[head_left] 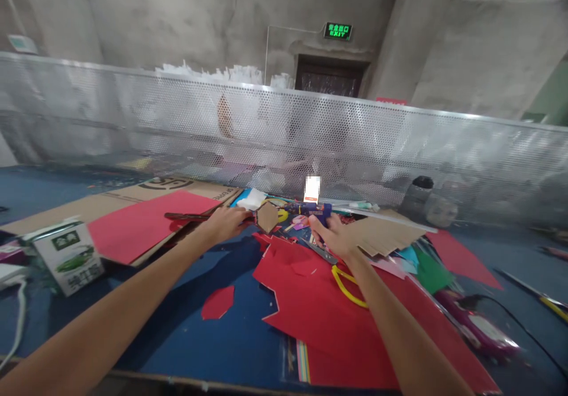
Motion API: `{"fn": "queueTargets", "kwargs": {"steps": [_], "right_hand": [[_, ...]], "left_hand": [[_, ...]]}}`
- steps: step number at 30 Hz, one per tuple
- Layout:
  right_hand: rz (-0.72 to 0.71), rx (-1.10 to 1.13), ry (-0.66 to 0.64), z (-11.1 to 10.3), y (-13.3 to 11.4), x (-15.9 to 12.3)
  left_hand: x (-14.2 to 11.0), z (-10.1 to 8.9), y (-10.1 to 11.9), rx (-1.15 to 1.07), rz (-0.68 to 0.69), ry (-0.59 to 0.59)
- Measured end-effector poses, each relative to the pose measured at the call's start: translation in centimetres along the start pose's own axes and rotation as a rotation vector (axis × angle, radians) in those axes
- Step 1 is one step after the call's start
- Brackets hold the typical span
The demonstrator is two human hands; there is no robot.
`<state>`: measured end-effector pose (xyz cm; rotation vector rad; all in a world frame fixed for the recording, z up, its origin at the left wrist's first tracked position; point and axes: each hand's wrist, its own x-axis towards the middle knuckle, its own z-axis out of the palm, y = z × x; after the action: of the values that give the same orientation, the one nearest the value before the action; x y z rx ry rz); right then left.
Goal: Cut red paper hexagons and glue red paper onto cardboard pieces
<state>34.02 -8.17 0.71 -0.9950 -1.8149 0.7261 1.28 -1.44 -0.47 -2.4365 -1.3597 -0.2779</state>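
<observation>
My left hand point(227, 223) is closed at the left edge of a small brown hexagonal cardboard piece point(267, 217), held up off the table. Its fingertips are partly hidden. A dark blue glue gun point(316, 210) with a yellow ring points left toward the cardboard. My right hand point(333, 236) is closed around the gun's lower part, which the fingers cover. Just below that hand, yellow-handled scissors point(348, 286) lie on a large cut red sheet point(306, 277). A loose red cut-out point(218, 303) rests on the blue tabletop, nearer to me.
A red sheet point(155, 221) lies on cardboard point(115, 198) at left, behind a milk carton point(68, 257). A lit phone point(312, 189) stands before the perforated metal screen point(266, 124). At right are layered cardboard point(386, 233), a purple corded device point(481, 328) and another cutting tool point(532, 292).
</observation>
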Motion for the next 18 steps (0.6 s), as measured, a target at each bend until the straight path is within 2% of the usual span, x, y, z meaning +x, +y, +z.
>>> {"fn": "queueTargets", "kwargs": {"steps": [5, 11, 18], "right_hand": [[-0.162, -0.259, 0.055, 1.6, -0.4, 0.0], [-0.131, -0.486, 0.138, 2.7, -1.0, -0.1], [-0.179, -0.441, 0.113, 2.9, -1.1, -0.3]], "left_hand": [[-0.1, -0.2, 0.3, -0.002, -0.013, -0.003], [-0.2, -0.6, 0.8, -0.013, -0.013, -0.012], [-0.3, -1.0, 1.1, 0.020, -0.019, -0.026]]}}
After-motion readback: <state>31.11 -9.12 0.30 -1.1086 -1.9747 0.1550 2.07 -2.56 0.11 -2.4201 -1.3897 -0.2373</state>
